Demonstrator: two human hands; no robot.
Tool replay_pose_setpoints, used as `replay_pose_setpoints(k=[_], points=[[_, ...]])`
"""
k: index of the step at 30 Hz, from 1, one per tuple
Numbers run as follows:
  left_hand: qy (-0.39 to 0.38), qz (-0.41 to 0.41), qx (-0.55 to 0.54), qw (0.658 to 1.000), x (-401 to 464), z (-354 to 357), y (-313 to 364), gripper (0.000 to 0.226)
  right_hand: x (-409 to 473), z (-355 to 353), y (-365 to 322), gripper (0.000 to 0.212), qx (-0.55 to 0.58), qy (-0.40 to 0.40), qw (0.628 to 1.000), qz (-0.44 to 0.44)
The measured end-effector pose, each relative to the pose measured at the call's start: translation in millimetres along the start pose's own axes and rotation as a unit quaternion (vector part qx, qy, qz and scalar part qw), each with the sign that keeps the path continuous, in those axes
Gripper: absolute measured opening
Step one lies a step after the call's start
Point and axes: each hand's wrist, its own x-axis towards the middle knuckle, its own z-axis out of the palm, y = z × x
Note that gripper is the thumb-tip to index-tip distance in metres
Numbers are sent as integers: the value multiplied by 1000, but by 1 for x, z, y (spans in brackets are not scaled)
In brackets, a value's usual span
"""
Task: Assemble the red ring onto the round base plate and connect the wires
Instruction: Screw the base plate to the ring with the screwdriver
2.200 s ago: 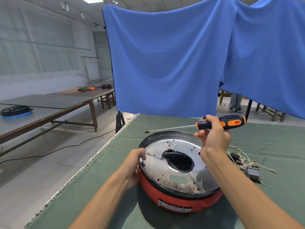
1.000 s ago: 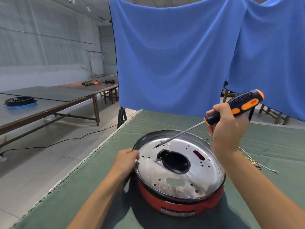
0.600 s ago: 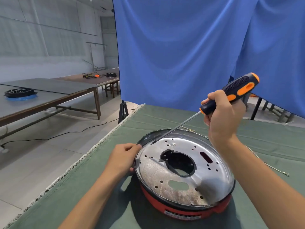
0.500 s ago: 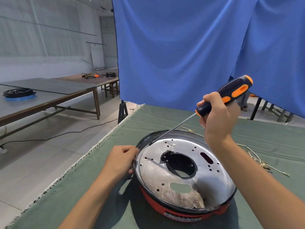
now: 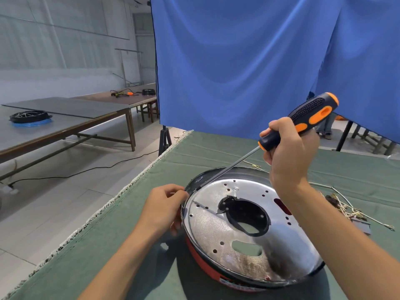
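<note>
Head view: right hand (image 5: 287, 156) grips the screwdriver (image 5: 298, 122), its tip at the plate (image 5: 207, 230) rim; left hand (image 5: 162, 206) pinches that rim; red ring (image 5: 207, 269) beneath, on the cloth (image 5: 129, 245)

Nothing can be read. A white label (image 5: 232, 282) sits on the red ring's (image 5: 207, 268) near side, but its print is too small and blurred.

Right hand (image 5: 287, 152) gripping screwdriver (image 5: 298, 121), tip seemingly at base plate (image 5: 207, 230) rim
</note>
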Motion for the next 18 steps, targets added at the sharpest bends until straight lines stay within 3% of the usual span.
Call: replay_pose_setpoints(k=[4,9,18], points=[[15,19,5,1000,4,-3,-4,15,-3,-1,5,22,5,10,1000,-6],[38,122,89,988,5,-3,-3,23,-3,-1,6,26,9,11,1000,-9],[28,133,31,990,15,-1,-10,26,-3,-7,14,28,24,43,998,35]])
